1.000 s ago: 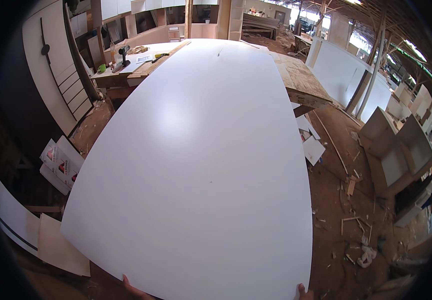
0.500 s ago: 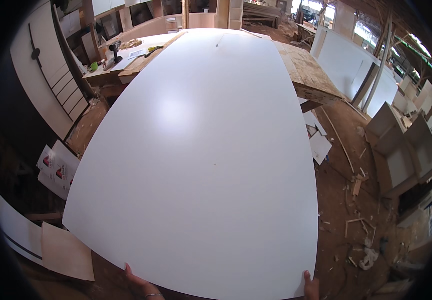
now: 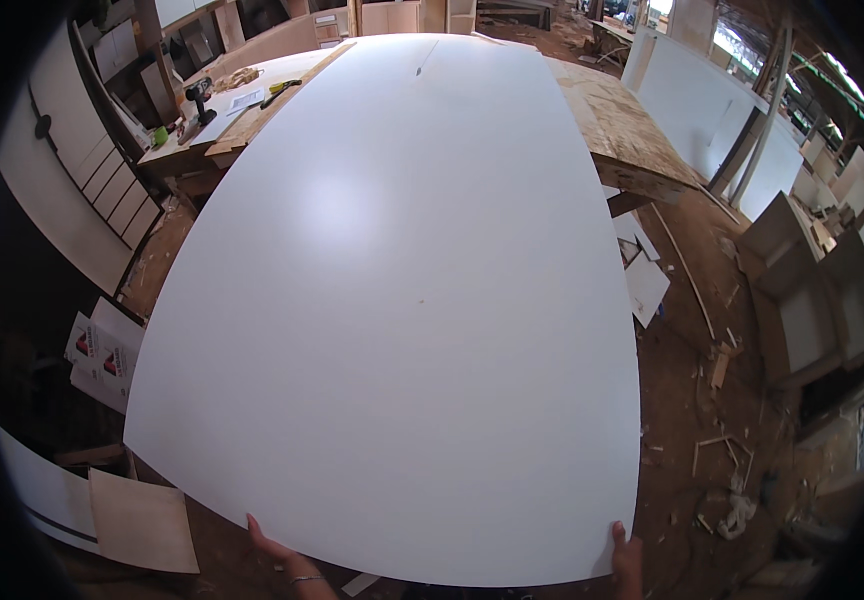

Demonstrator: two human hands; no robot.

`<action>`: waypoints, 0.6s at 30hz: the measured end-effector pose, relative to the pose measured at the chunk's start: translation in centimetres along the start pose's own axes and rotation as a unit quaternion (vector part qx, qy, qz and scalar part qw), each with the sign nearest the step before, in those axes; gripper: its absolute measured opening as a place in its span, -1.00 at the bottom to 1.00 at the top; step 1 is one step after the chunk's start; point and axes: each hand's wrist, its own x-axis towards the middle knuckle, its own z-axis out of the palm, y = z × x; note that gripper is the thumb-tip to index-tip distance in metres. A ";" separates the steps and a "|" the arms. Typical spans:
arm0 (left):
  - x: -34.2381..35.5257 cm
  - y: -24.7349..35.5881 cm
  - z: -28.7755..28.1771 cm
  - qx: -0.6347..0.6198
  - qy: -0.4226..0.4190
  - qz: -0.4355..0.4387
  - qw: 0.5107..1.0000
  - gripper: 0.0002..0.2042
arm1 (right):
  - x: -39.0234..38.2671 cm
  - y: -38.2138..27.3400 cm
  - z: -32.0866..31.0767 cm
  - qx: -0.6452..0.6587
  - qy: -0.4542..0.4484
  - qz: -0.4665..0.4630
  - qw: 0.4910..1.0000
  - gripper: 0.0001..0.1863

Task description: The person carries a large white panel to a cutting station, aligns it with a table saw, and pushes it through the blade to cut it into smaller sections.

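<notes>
Fingers (image 3: 252,522) are seen closed on the near edge of a large white panel (image 3: 392,370), the thumbs of the left hand (image 3: 276,552) and right hand (image 3: 628,562) being laid on top while the grip beneath is hidden. The panel's far part is already spread over a wooden workbench (image 3: 617,120), whereas its near end is held and not yet released. What is contained in the open cabinet box (image 3: 804,315) at right cannot be made out.

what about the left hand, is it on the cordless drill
No, the left hand holds the white panel, well away from the cordless drill.
</notes>
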 end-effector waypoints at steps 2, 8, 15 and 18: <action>1.0 -0.8 2.2 0.008 -0.003 0.004 1.000 -0.37 | 1.9 -0.5 0.8 0.018 0.004 -0.023 1.000 -0.32; 4.2 -3.4 7.6 0.009 -0.021 -0.005 1.000 -0.34 | 5.5 -6.1 3.0 -0.012 0.019 -0.022 0.999 -0.31; 8.7 -7.3 14.1 -0.011 -0.040 -0.003 0.999 -0.32 | 10.7 -12.1 5.3 -0.005 0.042 -0.067 0.997 -0.30; 10.4 -8.8 17.2 -0.023 -0.034 -0.005 0.999 -0.32 | 12.3 -15.5 6.3 0.028 0.025 -0.074 0.997 -0.32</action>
